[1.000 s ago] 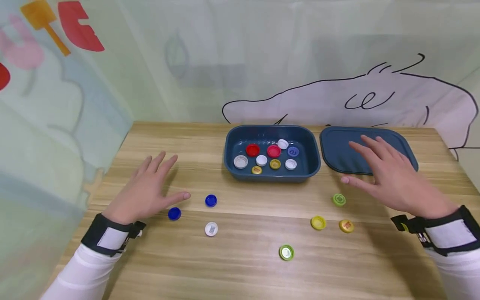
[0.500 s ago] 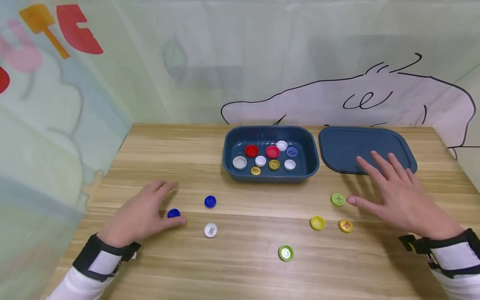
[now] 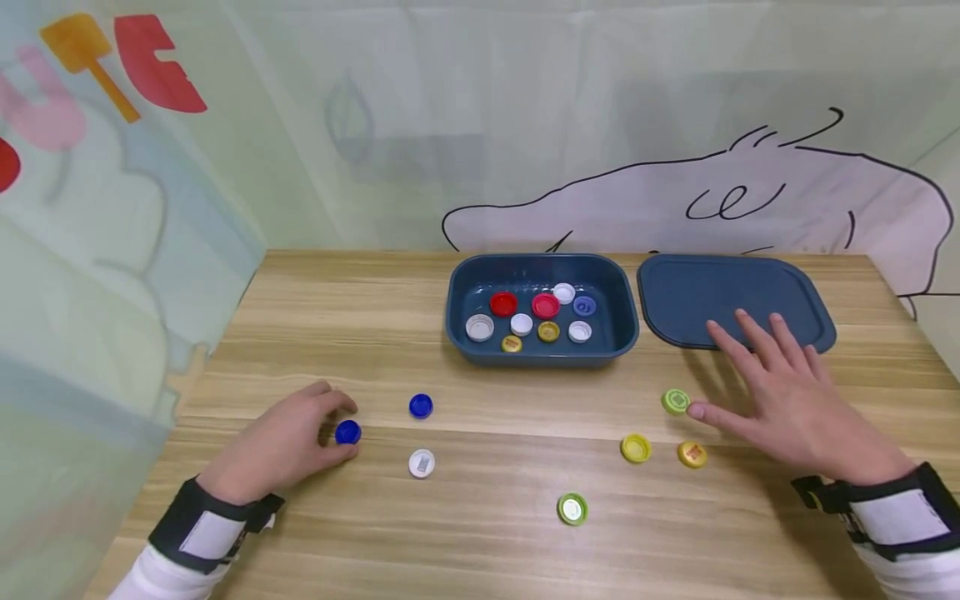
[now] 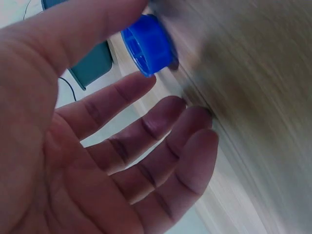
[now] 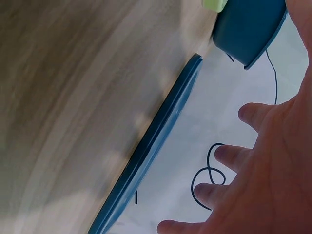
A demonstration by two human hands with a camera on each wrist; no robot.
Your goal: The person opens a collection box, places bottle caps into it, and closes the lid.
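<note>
Thumb and fingers of my left hand (image 3: 281, 437) curve around a blue bottle cap (image 3: 348, 432) on the table. A gap shows between the index finger and that cap in the head view; the left wrist view has the cap (image 4: 150, 45) between thumb and index fingertip, with no clear pinch. Another blue cap (image 3: 421, 406) and a white cap (image 3: 422, 463) lie to its right. My right hand (image 3: 802, 408) hovers, fingers spread, its thumb beside a green cap (image 3: 676, 402). Near it lie a yellow cap (image 3: 636, 448) and an orange-yellow cap (image 3: 692, 454).
A dark blue tray (image 3: 542, 360) at the back centre holds several red, white, gold and blue caps. Its flat blue lid (image 3: 720, 292) lies to the right. Another green cap (image 3: 573, 508) lies near the front of the wooden table (image 3: 465, 542). A printed cloth (image 3: 405, 125) hangs behind.
My left hand has come down around the left blue cap, and its fingers have drawn in. My right hand has shifted slightly toward me, still spread. The caps stay in place.
</note>
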